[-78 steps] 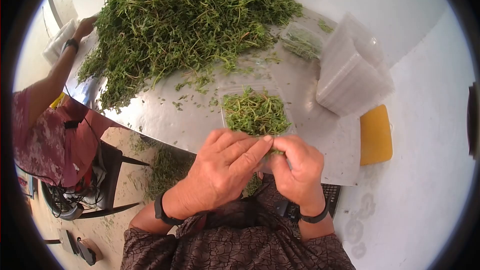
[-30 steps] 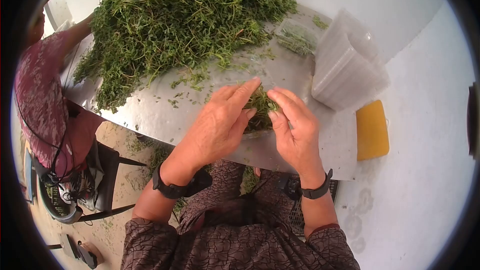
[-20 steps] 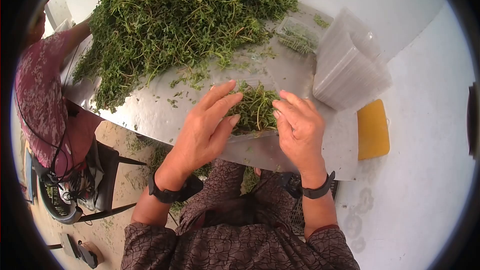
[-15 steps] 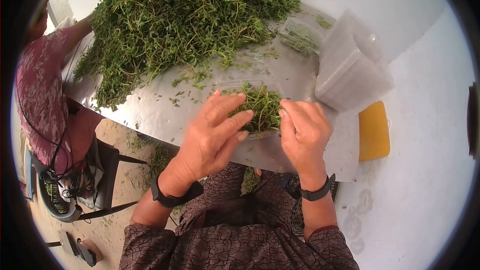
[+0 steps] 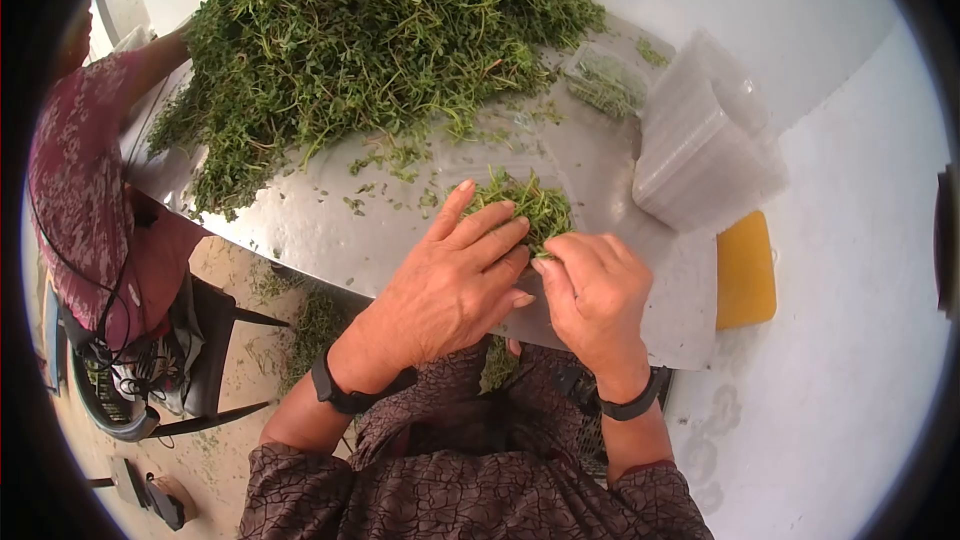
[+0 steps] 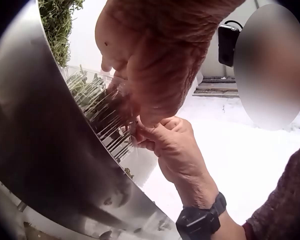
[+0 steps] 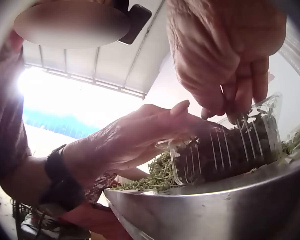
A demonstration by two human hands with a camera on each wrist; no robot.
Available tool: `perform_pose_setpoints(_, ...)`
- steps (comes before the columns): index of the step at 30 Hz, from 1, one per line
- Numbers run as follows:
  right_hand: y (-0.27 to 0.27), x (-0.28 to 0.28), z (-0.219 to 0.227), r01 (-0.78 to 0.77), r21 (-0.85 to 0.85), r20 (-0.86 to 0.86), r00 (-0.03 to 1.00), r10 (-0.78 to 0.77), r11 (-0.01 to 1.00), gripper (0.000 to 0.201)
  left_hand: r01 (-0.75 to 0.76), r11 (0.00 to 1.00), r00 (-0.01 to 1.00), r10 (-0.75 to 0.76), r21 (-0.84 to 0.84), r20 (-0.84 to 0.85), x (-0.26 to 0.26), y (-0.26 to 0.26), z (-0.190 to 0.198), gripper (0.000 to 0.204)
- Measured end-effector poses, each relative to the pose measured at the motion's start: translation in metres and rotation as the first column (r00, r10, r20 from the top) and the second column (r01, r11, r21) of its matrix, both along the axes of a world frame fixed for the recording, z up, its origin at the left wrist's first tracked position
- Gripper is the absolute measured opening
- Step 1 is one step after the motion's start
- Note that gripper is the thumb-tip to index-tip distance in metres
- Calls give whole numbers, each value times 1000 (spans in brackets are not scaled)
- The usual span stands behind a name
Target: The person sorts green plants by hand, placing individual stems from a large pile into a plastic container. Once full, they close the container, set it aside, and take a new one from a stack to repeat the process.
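Leafy green sprigs [image 5: 540, 208] fill a clear ribbed plastic container [image 7: 225, 155] at the table's near edge. My left hand [image 5: 450, 280] lies across the left and near side of the sprigs, back of the hand up and fingers extended over them. At the near right corner, my right hand [image 5: 598, 290] pinches a bit of the greens between thumb and forefinger. The left wrist view shows the right hand [image 6: 170, 145] close against the container's end, beneath the left hand [image 6: 155, 65]. Much of the container's near side is hidden by the hands in the head view.
A large heap of greens [image 5: 360, 50] covers the back of the metal table [image 5: 310, 230]. To the right stand a filled container [image 5: 605, 85], a tall stack of clear containers [image 5: 690, 160] and a yellow panel [image 5: 746, 270]. Another person [image 5: 85, 180] is at the left, near a chair [image 5: 215, 340].
The hands first spread to either side of the container, then came back together. Since half a second ago, the left hand has moved right over the sprigs and the right hand slightly nearer the body.
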State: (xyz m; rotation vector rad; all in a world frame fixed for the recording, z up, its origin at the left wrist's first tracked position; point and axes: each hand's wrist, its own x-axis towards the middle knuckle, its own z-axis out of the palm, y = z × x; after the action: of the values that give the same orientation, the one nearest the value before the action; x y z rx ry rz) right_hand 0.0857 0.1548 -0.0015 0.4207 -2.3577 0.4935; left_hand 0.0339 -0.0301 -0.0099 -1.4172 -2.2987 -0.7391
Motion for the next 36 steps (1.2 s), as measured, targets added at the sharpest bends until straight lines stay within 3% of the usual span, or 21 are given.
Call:
perform_pose_setpoints(6,2,-3,-3,-73,107,28,997,70,992,21,51,999,998,-51,-16,47,-7,-3,0,33)
perform_pose_setpoints(8,4,-1,-3,-78,106,65,995,71,991,21,49,982,988,-75,183,138,-7,-9,-3,34)
perform_pose_setpoints(9,5,0,-2,-82,115,90,993,72,990,24,48,982,988,-74,183,137,-7,-13,-3,34)
perform_pose_setpoints(12,4,4,1,-57,125,95,995,45,990,31,-80,958,982,28,275,187,-10,-23,-3,34)
perform_pose_setpoints(14,2,8,3,-34,128,80,997,24,991,36,-309,858,912,145,410,383,-12,-25,-8,36)
perform_pose_setpoints(15,3,10,4,-8,116,47,999,2,993,39,-314,857,910,149,408,387,-15,-27,-10,36)
perform_pose_setpoints(17,5,14,2,15,103,19,1000,-17,995,43,-508,803,710,187,311,679,-22,-31,-13,40)
perform_pose_setpoints(19,6,19,0,88,60,-12,996,-88,994,44,-503,804,687,150,317,711,-29,-32,-17,44)
perform_pose_setpoints(21,7,25,-5,104,33,1,995,-104,994,44,-495,767,605,-32,407,796,-33,-30,-18,47)
perform_pose_setpoints(22,8,27,-8,116,5,12,993,-116,993,43,-495,768,603,-33,407,797,-34,-30,-15,47)
perform_pose_setpoints(24,8,29,-11,110,5,8,994,-110,994,42,-500,776,452,-146,385,880,-35,-28,-8,50)
perform_pose_setpoints(27,7,30,-15,82,4,-21,996,-82,997,38,-519,762,375,-203,387,904,-40,-25,-10,52)
perform_pose_setpoints(33,0,21,-16,29,11,-83,996,-28,1000,27,-528,709,249,-397,467,883,-54,-17,-20,50)
perform_pose_setpoints(36,-2,14,-16,20,5,-81,997,-19,1000,23,-528,711,244,-396,464,885,-52,-17,-18,47)
